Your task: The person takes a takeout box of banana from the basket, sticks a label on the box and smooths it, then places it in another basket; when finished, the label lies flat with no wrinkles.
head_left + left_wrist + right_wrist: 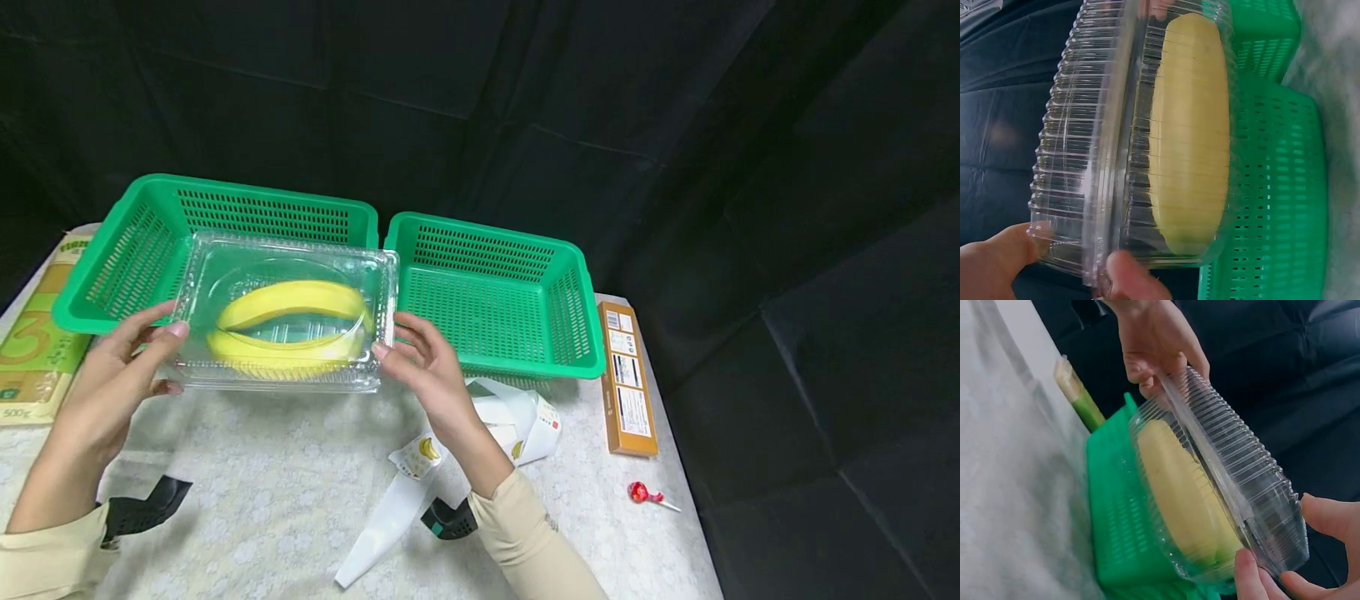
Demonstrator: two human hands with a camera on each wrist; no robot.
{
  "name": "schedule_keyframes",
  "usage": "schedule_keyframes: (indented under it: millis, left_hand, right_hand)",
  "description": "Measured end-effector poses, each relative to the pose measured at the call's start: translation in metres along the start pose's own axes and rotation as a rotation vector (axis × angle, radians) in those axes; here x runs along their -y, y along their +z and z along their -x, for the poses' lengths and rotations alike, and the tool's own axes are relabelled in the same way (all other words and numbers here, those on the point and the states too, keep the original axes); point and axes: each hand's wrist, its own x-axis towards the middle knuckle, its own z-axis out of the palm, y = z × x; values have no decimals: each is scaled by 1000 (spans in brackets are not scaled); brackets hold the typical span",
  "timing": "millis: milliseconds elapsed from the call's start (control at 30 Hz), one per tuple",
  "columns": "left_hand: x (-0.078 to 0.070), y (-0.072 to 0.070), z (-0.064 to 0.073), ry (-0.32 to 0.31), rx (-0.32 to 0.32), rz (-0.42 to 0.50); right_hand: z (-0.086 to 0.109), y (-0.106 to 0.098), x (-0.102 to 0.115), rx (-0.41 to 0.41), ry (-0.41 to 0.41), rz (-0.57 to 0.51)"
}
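A clear plastic clamshell box (292,261) with its lid down is held up between both hands, above the table and in front of the left green basket. Two yellow bananas (292,300) lie inside it, one behind the other. My left hand (112,379) grips the box's left end, thumb on the near side. The opposite end is gripped by my right hand (435,375), its thumb at the lower corner. In the left wrist view the ribbed wall of the box (1072,144) and a banana (1191,131) fill the middle. The right wrist view shows both hands at the box's ends.
Two green baskets, left (112,308) and right (480,287), stand side by side at the back. A sticker roll (536,429) with a trailing strip lies under the right forearm. At right are an orange box (628,379) and a red lollipop (639,492); a green-yellow packet (37,350) lies far left.
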Motion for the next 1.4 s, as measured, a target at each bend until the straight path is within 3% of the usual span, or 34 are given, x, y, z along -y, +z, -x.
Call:
schedule_keyframes:
  millis: [167,367,467,633,733,867,1067,1200,1400]
  left_hand:
    - [10,0,13,-8,67,-14]
    - [18,1,26,-31,96,-19]
    - [19,1,31,-59,142,-54]
    - [23,0,36,-137,275,-120]
    - [30,1,43,-142,318,-103]
    - [43,6,51,-143,351,-90]
    - [60,6,53,-275,458,-153]
    - [64,11,52,-315,452,-167]
    - [61,21,47,-334,398,-196]
  right_hand:
    - [10,4,-4,-42,-6,85]
    - [21,5,-12,-4,10,182]
    - [24,5,-18,10,24,216]
    - [31,3,-31,24,93,257]
    - [37,1,-40,51,147,281]
    - [45,0,-52,84,159,328]
    - [59,3,-70,143,193,430]
    - [60,6,-79,128,224,339]
    - [54,12,-87,18,252,237]
